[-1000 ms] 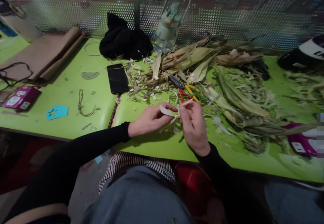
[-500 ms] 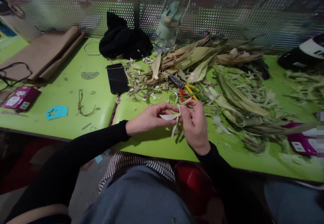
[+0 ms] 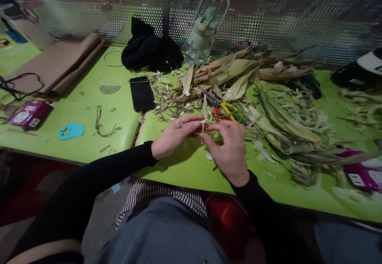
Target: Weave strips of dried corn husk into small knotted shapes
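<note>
Both hands meet over the green table [image 3: 89, 136] in front of me. My left hand [image 3: 176, 134] has its fingers closed around a pale strip of corn husk [image 3: 205, 114] that sticks upward between the hands. My right hand [image 3: 228, 150] pinches the same strip from the right side, fingers curled. Scissors with red and yellow handles [image 3: 222, 110] lie just beyond the hands. A heap of corn husks [image 3: 268, 108] spreads to the right and behind.
A black phone [image 3: 141, 93] lies left of the husk scraps. A pale green water bottle [image 3: 204, 33] and a black cloth [image 3: 152, 51] stand by the perforated back wall. A blue tag [image 3: 71, 130], a purple box [image 3: 28, 114] and brown paper [image 3: 56, 63] are at the left.
Both hands have shifted slightly away from me, towards the scissors. The husk strip that lay flat between them now stands upright. The view has tilted a little.
</note>
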### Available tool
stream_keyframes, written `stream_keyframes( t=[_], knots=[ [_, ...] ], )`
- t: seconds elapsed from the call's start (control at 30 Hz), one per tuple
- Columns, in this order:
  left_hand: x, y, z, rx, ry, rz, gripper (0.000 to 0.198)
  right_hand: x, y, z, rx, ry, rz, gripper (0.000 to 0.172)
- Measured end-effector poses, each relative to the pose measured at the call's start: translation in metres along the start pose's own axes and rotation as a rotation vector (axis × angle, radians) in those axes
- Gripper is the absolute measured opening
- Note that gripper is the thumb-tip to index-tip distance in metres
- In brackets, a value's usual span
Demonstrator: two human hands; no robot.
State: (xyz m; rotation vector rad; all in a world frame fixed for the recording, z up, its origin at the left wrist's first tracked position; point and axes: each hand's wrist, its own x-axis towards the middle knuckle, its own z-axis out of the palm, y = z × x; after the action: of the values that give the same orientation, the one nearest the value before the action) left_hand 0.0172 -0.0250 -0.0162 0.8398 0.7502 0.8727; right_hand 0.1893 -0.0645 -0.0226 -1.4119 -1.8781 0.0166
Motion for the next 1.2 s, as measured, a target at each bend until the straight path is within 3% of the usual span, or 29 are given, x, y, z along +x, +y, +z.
stream_keyframes(
  t=[0.07, 0.23, 0.37, 0.53, 0.67, 0.87, 1.1, 1.2],
  knots=[
    [0.0, 0.0, 0.001, 0.019, 0.009, -0.008, 0.024, 0.001, 0.001, 0.0, -0.046, -0.069, -0.039, 0.016],
    [-0.001, -0.002, 0.001, 0.067, -0.013, 0.038, 0.026, 0.001, -0.001, 0.001, 0.064, -0.102, -0.019, 0.012],
    [0.0, -0.003, 0.0, 0.144, -0.056, 0.058, 0.027, 0.001, -0.005, -0.002, 0.209, -0.153, 0.129, 0.013],
    [-0.001, 0.002, -0.001, 0.257, -0.09, 0.04, 0.027, -0.001, -0.004, -0.001, 0.471, -0.123, 0.343, 0.013],
    [0.0, 0.004, -0.002, 0.278, -0.096, 0.034, 0.026, -0.001, -0.002, 0.0, 0.58, -0.14, 0.375, 0.033],
    [0.001, 0.003, -0.005, 0.396, -0.113, 0.118, 0.024, 0.001, -0.003, -0.001, 0.566, -0.25, 0.396, 0.033],
    [-0.001, 0.007, -0.008, 0.777, -0.098, 0.349, 0.009, 0.002, -0.002, -0.004, 0.379, -0.186, 0.32, 0.021],
    [-0.003, 0.01, -0.008, 0.817, -0.133, 0.35, 0.011, 0.003, -0.005, -0.005, 0.311, -0.18, 0.246, 0.016]
  ],
)
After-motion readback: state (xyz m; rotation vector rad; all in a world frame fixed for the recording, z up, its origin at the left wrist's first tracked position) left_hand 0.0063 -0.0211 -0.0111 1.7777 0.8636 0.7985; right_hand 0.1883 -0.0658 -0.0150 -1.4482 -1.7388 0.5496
